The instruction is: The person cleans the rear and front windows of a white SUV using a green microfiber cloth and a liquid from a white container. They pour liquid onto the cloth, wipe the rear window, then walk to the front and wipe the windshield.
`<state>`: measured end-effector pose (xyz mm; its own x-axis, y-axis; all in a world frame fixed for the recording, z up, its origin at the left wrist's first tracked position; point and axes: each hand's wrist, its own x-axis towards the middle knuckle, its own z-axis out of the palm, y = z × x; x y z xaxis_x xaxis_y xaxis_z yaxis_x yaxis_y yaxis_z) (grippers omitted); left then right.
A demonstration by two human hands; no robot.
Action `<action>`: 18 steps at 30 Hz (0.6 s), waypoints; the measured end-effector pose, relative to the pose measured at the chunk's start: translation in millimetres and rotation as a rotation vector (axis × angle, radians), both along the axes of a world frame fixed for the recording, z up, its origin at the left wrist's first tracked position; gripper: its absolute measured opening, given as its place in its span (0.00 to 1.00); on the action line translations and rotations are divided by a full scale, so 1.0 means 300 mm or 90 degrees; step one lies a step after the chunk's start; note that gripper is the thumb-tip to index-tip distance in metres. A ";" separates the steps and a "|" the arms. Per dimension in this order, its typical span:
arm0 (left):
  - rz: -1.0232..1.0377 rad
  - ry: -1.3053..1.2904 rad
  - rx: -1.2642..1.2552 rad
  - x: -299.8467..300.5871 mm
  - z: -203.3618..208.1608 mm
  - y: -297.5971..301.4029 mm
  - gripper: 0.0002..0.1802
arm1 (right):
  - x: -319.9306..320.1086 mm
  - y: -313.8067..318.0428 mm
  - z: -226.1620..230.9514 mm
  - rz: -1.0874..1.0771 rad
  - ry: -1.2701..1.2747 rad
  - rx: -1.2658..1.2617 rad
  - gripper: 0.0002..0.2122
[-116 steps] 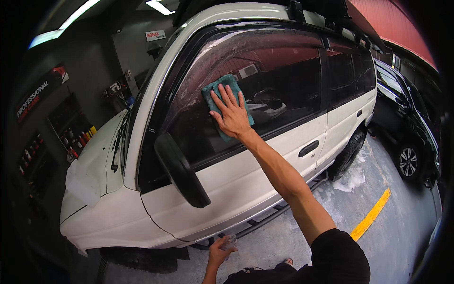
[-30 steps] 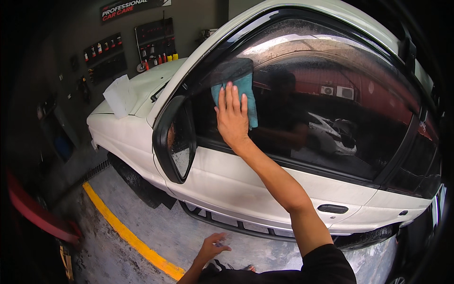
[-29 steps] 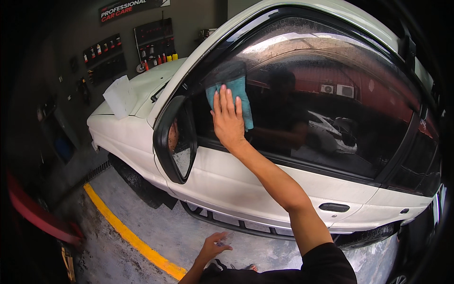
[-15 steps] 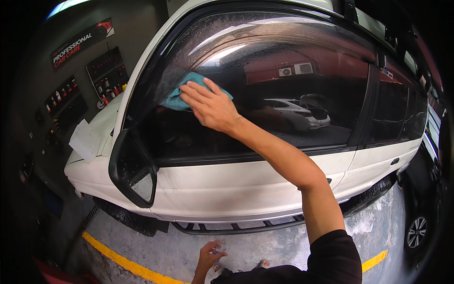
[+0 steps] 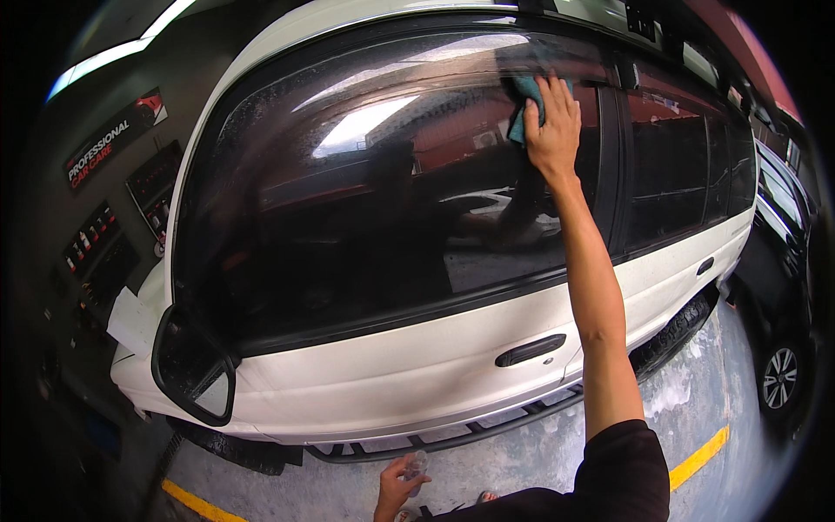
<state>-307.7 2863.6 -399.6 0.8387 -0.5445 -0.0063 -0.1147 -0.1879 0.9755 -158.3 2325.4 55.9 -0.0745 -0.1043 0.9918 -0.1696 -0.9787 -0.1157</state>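
With my right arm stretched up and forward, my right hand (image 5: 555, 130) presses a teal cloth (image 5: 529, 89) flat against the upper rear part of the dark front side window (image 5: 348, 209) of a white car. The fingers lie over the cloth, which shows at their left side. Low in the picture, close to my body, my left hand (image 5: 396, 487) is closed round a small clear container (image 5: 417, 467); its exact kind is hard to make out. The glass carries hazy marks along its upper front edge and reflects bright light.
A black side mirror (image 5: 193, 365) juts out at the front of the door (image 5: 417, 365). A black door handle (image 5: 531, 350) sits below my right forearm. Along the car's bottom runs a dark side step (image 5: 452, 438). Another dark car (image 5: 774, 348) stands at the right.
My right hand and the cloth have moved right and up, from the window's front part to its upper rear part. The view has shifted too. My left hand still holds the clear container.
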 end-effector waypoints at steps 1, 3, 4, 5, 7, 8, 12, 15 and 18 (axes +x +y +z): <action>0.002 0.001 0.001 -0.003 0.001 -0.017 0.34 | -0.040 -0.077 0.008 -0.021 -0.020 -0.015 0.23; 0.007 -0.012 -0.045 -0.007 0.002 -0.054 0.34 | -0.099 -0.192 0.012 -0.030 0.001 0.057 0.23; -0.002 -0.001 -0.031 -0.013 0.002 -0.064 0.34 | -0.109 -0.225 0.003 -0.035 0.013 0.014 0.23; -0.012 0.004 -0.032 -0.013 0.002 -0.079 0.34 | -0.112 -0.252 0.003 -0.024 0.018 0.000 0.23; -0.039 -0.019 -0.008 -0.012 0.000 -0.104 0.34 | -0.117 -0.252 -0.055 -0.022 0.032 -0.014 0.24; -0.055 -0.049 0.016 -0.006 -0.001 -0.116 0.34 | -0.123 -0.234 -0.106 -0.028 0.028 -0.012 0.24; -0.070 -0.034 0.012 -0.006 -0.010 -0.157 0.36 | -0.229 -0.070 -0.451 0.010 0.081 0.070 0.25; -0.098 -0.051 0.005 -0.004 -0.012 -0.185 0.37 | -0.339 0.070 -0.724 0.028 0.192 0.156 0.28; -0.121 -0.046 0.011 -0.003 -0.005 -0.197 0.36 | -0.379 0.069 -0.763 -0.004 0.262 0.153 0.32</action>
<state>-308.6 2804.4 -401.2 0.7196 -0.6933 0.0390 -0.2190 -0.1733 0.9602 -271.9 2346.0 -173.1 0.3182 -0.3356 0.8866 -0.2542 -0.9312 -0.2613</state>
